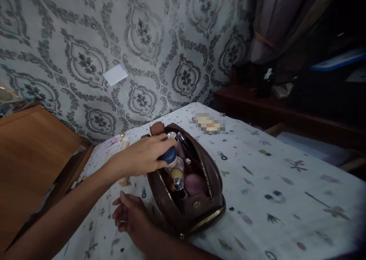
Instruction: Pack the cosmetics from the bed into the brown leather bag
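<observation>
A brown leather bag [213, 168] stands unzipped on a patterned white cloth. Over its opening, my left hand [145, 153] grips a dark blue capped container [168, 156] between thumb and fingers. Inside the bag are a rounded pink item [195, 184], a bottle with a clear cap [177, 183], a black tube [185, 143] and several other small containers. Left of the bag's near end, my right hand [131, 214] is held with loosely bent fingers apart and nothing in it. A beige tube [124, 180] lies partly hidden behind my left wrist.
Small gold [122, 136] and pink [113, 141] items lie at the cloth's far left edge. A blurred yellowish item [209, 123] lies beyond the bag. Wooden furniture [37, 149] stands at left, a dark red shelf [243, 100] at right, and a patterned wall [162, 42] behind.
</observation>
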Motion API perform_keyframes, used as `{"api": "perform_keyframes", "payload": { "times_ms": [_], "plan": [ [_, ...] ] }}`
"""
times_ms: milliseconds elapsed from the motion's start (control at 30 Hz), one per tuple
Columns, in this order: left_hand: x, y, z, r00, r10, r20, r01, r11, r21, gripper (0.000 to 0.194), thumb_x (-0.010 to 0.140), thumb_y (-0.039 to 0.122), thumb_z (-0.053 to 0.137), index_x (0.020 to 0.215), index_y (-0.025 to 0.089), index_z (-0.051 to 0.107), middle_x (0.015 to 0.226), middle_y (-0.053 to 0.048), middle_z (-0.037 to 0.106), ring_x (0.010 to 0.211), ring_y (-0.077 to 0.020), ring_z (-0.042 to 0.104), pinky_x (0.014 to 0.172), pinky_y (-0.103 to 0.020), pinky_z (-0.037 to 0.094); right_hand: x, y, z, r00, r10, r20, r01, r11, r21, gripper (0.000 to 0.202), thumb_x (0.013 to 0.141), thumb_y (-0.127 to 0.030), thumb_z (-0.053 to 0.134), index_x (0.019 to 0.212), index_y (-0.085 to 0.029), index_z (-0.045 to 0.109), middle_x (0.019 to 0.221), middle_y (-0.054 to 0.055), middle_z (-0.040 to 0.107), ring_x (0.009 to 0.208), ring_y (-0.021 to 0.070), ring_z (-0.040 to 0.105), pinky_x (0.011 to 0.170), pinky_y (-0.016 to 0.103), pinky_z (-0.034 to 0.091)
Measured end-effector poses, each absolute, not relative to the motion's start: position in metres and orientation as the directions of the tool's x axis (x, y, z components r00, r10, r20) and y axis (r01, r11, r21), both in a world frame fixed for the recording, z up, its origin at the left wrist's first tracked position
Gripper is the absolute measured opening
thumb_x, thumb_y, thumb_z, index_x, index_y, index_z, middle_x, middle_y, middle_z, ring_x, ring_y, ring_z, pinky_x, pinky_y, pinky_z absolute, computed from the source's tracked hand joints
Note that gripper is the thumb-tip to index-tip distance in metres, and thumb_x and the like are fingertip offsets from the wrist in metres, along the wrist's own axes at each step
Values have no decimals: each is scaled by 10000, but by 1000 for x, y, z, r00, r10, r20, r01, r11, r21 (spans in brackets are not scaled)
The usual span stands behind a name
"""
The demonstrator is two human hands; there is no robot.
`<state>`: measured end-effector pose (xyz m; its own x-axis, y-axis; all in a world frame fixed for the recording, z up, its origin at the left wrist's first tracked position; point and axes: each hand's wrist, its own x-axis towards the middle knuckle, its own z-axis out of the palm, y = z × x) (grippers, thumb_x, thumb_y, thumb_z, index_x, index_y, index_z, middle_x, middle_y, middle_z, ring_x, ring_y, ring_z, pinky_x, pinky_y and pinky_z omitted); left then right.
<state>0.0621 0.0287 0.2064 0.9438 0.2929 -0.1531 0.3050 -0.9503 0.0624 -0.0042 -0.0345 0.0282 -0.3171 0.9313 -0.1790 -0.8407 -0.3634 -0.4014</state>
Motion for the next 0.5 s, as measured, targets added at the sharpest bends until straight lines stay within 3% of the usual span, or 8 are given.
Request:
{"api": "perform_keyframes", "payload": {
  "times_ms": [167,300,500],
  "plan": [
    [74,33,201,919,297,-260,301,-953,-25,309,815,176,637,1104,222,538,1114,-55,589,1018,-254,585,831,-327,431,-5,-34,28,-339,924,-175,-830,-381,-407,624,591,-716,736,790,-141,594,572,-6,594,425,73,472,431,224,268],
    [78,33,197,911,321,-259,326,-945,-27,379,779,145,651,1131,220,532,1170,-73,605,1051,-273,594,845,-335,439,-6,-33,27,-341,922,-181,-827,-386,-409,645,548,-727,742,784,-145,591,556,-12,590,413,70,464,415,221,249],
    [81,33,185,896,352,-270,334,-936,-112,386,785,171,628,1155,190,519,1123,-105,625,986,-272,624,813,-335,463,-5,-34,28,-346,920,-184,-825,-392,-408,587,608,-682,746,785,-144,588,561,-10,592,414,70,467,431,227,265]
  ]
}}
